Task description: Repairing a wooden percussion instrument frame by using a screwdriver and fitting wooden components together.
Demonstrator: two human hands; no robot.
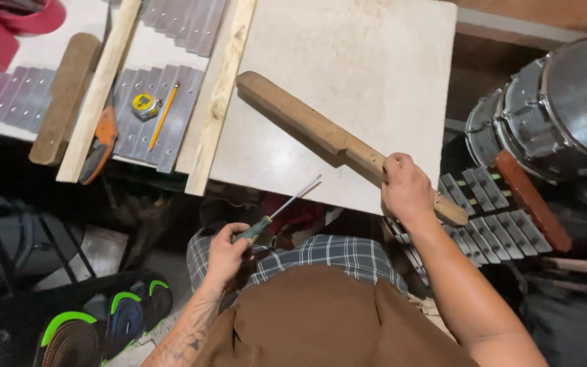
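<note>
Right hand [407,191] grip closed around the notched wooden bar [321,130] near its 4 o'clock end, pinning it flat on the pale desk [375,54] slab; bar runs off toward 10 o'clock. Left hand [227,253] grip wrapped on the screwdriver [281,208] handle, shaft aimed at 2 o'clock toward the bar, tip not touching. Tape measure [145,105] and pencil [164,115] parked at 10 o'clock on metal bars [181,112]

Left hand [227,253] grips a screwdriver [281,208], shaft angled toward the bench [348,81]. Right hand [407,188] clamps a long wooden bar [321,129]; small metal fittings beside it, possibly staples.
</note>
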